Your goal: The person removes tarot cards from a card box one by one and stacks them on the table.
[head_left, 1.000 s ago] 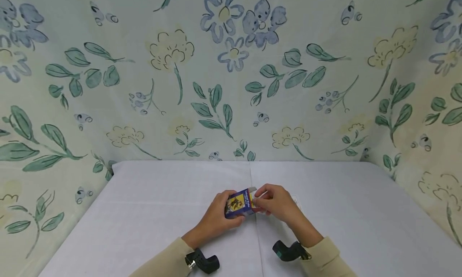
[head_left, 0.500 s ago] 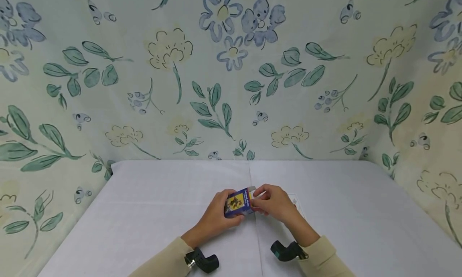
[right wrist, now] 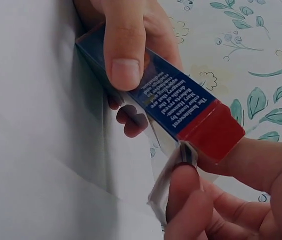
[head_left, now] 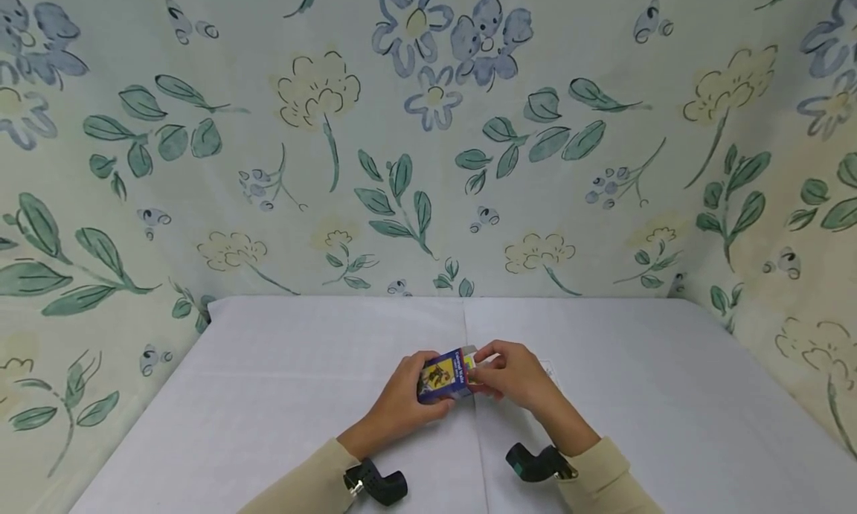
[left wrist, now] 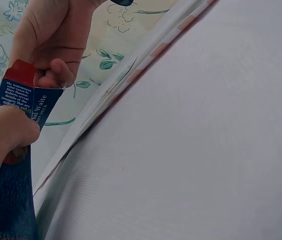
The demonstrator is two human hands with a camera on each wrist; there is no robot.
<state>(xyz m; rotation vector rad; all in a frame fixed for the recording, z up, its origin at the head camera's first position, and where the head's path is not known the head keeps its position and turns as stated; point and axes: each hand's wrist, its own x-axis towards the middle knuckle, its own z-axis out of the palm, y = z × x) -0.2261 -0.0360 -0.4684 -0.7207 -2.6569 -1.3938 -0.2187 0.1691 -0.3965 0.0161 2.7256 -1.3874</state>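
Observation:
A blue tarot card box (head_left: 438, 378) with a yellow picture on its front is tilted above the white table. My left hand (head_left: 402, 402) grips its closed end, the thumb (right wrist: 125, 60) lying across a printed side in the right wrist view. At the other end, which is open, a red flap (right wrist: 215, 131) stands out. Curled fingers of my right hand (head_left: 512, 376) pinch at the opening, by a pale folded edge (right wrist: 166, 187). A bit of yellow and white shows inside the mouth in the head view; most of the contents are hidden.
A white printed sheet (head_left: 549, 369) lies on the table just behind my right hand and is partly covered by it. White cloth covers the table (head_left: 301, 350). Flowered fabric (head_left: 428, 164) encloses the back and sides.
Both hands keep nearly the same place around the box. The right fingers shift slightly at its open end, and a little more yellow shows there now.

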